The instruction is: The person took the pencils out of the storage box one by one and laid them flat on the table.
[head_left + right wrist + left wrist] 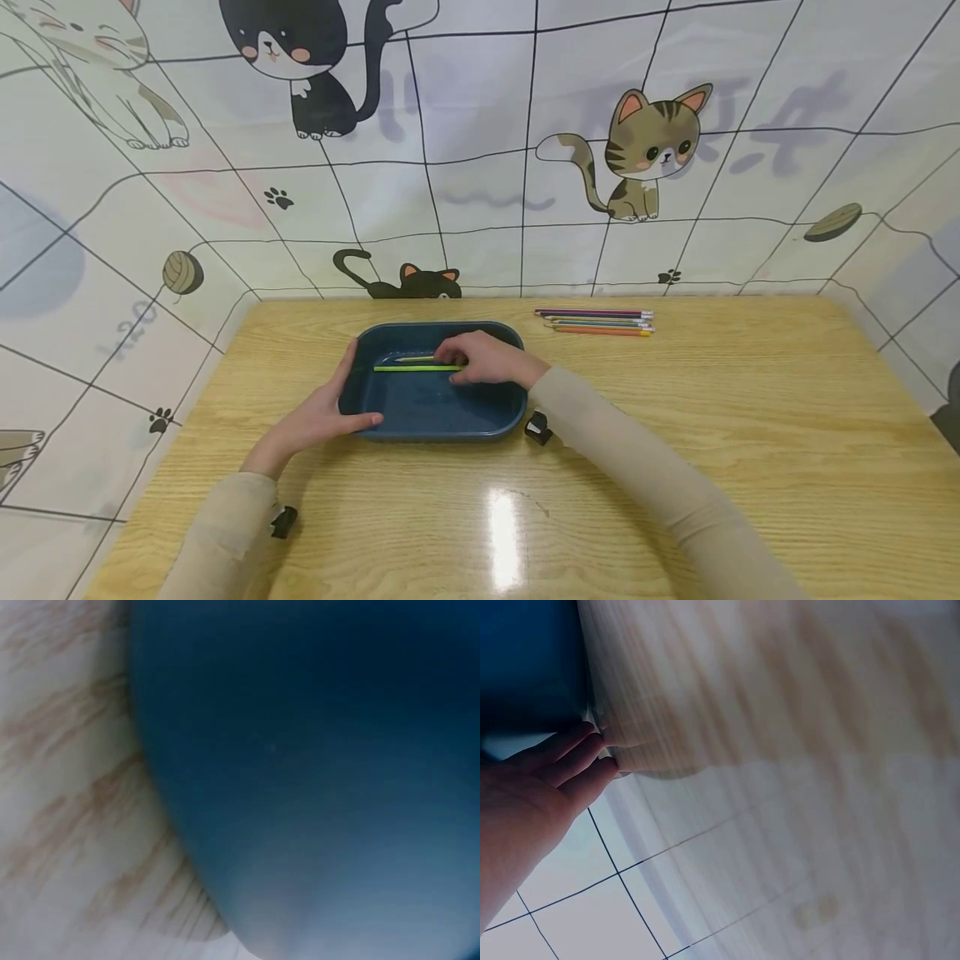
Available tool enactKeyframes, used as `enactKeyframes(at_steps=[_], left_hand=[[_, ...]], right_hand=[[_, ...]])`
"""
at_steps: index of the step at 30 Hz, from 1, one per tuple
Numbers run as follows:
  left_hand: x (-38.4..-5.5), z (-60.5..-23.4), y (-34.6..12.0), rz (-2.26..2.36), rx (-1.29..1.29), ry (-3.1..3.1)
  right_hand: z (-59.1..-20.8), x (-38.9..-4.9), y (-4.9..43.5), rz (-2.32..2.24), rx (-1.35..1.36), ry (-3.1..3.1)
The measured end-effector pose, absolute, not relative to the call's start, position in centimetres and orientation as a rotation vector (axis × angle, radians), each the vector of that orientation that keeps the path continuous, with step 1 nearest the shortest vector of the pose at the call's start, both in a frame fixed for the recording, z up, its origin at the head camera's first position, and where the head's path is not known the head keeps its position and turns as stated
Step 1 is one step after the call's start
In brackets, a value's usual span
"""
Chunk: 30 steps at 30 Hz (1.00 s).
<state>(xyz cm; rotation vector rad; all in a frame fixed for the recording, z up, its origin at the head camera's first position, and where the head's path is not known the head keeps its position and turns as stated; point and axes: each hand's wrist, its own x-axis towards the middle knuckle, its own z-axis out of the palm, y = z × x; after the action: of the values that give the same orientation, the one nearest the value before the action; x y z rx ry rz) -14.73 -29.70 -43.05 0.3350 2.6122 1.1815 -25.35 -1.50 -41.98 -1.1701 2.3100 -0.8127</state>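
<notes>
A dark blue plastic tray (433,433) sits on the wooden table. A bright green pencil (408,368) and a thinner yellowish pencil (412,359) lie side by side in it. My left hand (326,410) spans the tray's left end, thumb over the near rim. In the left wrist view its straight fingers (592,776) touch the tray's outer wall. My right hand (487,360) reaches in over the right rim, fingers curled down around the pencils' right ends; I cannot tell whether it pinches the green one. The right wrist view shows only the tray wall (300,787) and table.
Several coloured pencils (600,322) lie in a row on the table (712,417) beyond and right of the tray. A cloth with printed cats (652,150) hangs behind the table. Small black wrist devices (537,427) show by both sleeves.
</notes>
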Motion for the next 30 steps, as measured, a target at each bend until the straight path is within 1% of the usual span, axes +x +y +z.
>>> enactKeyframes(at_steps=[17, 22, 30], left_hand=[[-14.62, -42.73, -29.76, 1.176, 0.339, 2.605], [-14.66, -42.75, -29.74, 1.183, 0.339, 2.596], [-14.66, -42.86, -29.73, 1.184, 0.345, 2.606]], right_hand=[[-42.28, -24.8, -2.3, -0.644, -1.157, 2.353], [-42.23, -24.78, -2.19, -0.695, -1.126, 2.325], [-42.41, -25.12, -1.79, -0.907, -1.045, 2.194]])
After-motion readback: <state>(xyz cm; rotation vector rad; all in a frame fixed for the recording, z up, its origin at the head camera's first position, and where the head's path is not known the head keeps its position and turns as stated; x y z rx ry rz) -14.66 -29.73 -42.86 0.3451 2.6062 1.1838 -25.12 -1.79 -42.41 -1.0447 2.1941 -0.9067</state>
